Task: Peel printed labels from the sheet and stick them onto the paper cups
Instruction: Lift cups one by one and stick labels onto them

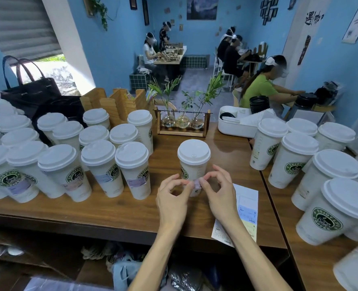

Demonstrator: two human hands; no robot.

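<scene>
A white lidded paper cup [193, 162] with a green logo stands alone at the middle of the wooden counter [115, 211]. Right in front of it, my left hand [173, 198] and my right hand [218, 191] together pinch a small printed label [197, 184] by its two ends, close to the cup's lower wall. The label sheet [245, 208] lies flat on the counter under my right wrist, partly hidden by it. Labelled cups [135, 169] stand in a group at the left.
More lidded cups [339, 204] crowd the right-hand counter. A wooden rack with three glass plant vases [182, 122] stands behind the lone cup, a white tub [237, 124] to its right. Wooden holders and a black bag sit at back left. Several people sit at tables beyond.
</scene>
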